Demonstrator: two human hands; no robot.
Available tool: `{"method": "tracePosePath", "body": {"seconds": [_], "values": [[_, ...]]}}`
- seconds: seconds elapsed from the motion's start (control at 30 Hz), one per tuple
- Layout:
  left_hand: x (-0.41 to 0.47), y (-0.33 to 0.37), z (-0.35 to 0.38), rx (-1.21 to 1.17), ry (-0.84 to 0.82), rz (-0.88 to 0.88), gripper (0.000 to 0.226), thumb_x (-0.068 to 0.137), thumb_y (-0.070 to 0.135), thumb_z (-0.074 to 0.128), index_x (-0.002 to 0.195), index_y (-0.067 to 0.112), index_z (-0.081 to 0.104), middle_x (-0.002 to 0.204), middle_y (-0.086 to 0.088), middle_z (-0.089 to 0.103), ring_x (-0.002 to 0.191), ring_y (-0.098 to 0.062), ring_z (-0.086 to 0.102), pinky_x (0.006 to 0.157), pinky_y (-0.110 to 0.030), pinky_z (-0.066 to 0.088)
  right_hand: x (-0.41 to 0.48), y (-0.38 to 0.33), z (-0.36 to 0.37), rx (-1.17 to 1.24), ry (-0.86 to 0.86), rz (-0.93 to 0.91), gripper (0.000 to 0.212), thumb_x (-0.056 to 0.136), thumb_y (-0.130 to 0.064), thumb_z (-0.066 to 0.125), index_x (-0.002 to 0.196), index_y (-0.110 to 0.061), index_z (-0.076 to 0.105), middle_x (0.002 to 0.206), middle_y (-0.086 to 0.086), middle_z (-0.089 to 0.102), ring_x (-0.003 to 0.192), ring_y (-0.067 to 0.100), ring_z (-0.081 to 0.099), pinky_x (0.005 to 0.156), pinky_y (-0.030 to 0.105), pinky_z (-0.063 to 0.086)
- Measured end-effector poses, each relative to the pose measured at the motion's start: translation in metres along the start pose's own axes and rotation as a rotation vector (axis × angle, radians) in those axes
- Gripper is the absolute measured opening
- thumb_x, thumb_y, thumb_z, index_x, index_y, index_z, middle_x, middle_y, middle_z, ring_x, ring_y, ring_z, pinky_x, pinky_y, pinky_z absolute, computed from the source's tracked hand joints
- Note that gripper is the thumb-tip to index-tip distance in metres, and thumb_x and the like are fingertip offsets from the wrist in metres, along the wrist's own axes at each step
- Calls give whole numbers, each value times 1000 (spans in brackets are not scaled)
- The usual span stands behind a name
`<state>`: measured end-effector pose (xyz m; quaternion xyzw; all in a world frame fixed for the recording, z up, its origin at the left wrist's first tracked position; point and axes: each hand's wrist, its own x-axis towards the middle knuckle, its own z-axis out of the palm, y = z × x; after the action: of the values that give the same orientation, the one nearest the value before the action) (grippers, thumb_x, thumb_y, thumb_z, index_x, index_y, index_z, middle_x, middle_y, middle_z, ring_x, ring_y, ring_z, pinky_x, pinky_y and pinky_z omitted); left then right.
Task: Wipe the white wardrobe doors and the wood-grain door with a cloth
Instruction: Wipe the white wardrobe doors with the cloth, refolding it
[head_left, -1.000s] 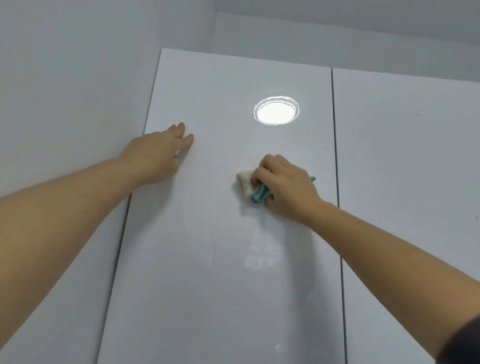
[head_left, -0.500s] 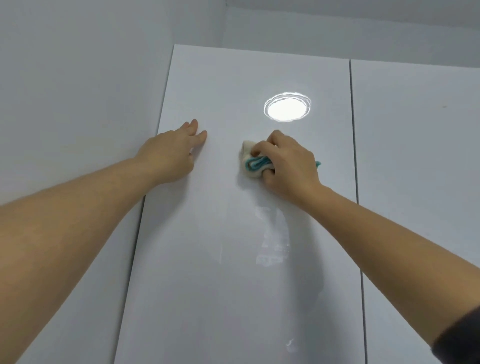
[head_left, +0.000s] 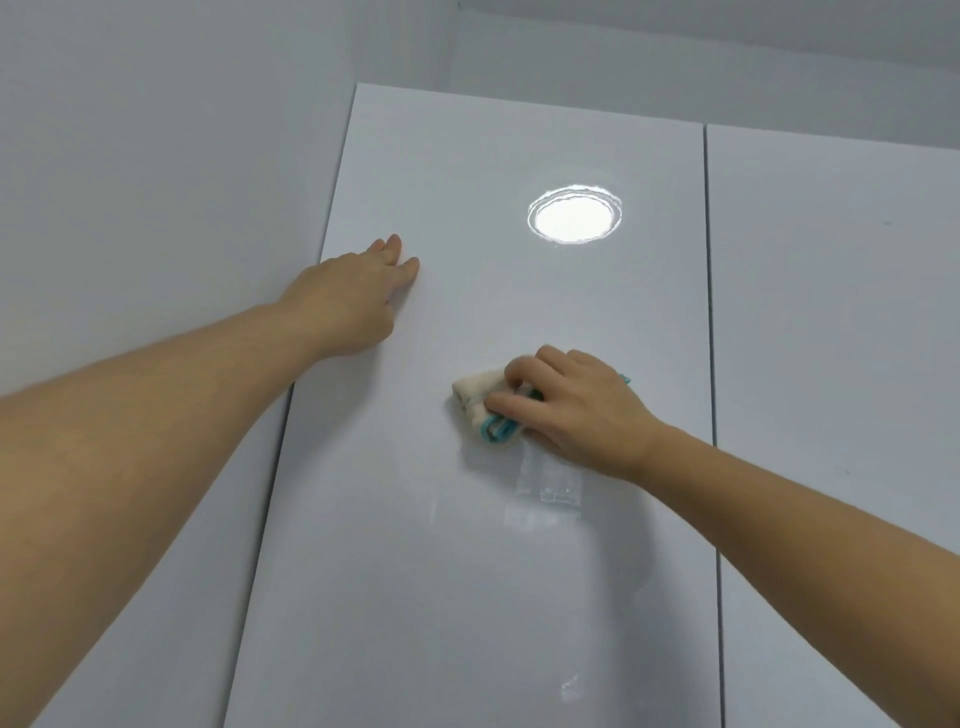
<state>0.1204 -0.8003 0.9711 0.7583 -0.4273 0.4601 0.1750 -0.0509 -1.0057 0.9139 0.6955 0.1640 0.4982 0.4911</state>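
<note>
A glossy white wardrobe door (head_left: 467, 545) fills the middle of the head view. My right hand (head_left: 576, 410) grips a bunched cream cloth with teal edging (head_left: 480, 408) and presses it against the door's middle. Near the door's upper left edge, my left hand (head_left: 348, 301) rests flat with straight fingers. A second white wardrobe door (head_left: 841, 415) stands to the right, split off by a thin dark gap. No wood-grain door is in view.
A round ceiling lamp reflection (head_left: 574, 215) glares on the upper part of the door. A plain white wall (head_left: 145, 182) adjoins the wardrobe on the left. A white panel (head_left: 675, 57) runs above the doors.
My right hand has slid the cloth down and to the right on the door, after moving up earlier. My left hand stays pressed in place.
</note>
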Motion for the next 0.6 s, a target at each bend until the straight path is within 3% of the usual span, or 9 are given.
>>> {"method": "tracePosePath", "body": {"seconds": [0.17, 0.33, 0.6], "values": [[2, -2, -1, -32, 1, -1, 68, 92, 1, 28, 153, 30, 18, 162, 5, 1, 147, -21, 18, 113, -45, 28, 34, 25, 1, 28, 54, 257, 32, 78, -10, 48, 102, -16, 69, 100, 10, 61, 77, 30, 55, 45, 30, 42], [2, -5, -6, -47, 26, 1, 73, 88, -7, 29, 150, 31, 28, 161, 6, 10, 144, -25, 26, 112, -41, 30, 65, 33, 9, 149, 89, 618, 43, 83, -15, 52, 123, -28, 61, 117, -1, 54, 92, 23, 54, 60, 29, 39], [-1, 1, -13, -12, 28, -11, 70, 88, -8, 28, 148, 28, 34, 161, 5, 15, 141, -29, 32, 110, -43, 32, 53, 14, -4, 234, -46, 494, 42, 80, -24, 67, 121, -29, 62, 114, 1, 52, 69, 20, 46, 59, 35, 49]]}}
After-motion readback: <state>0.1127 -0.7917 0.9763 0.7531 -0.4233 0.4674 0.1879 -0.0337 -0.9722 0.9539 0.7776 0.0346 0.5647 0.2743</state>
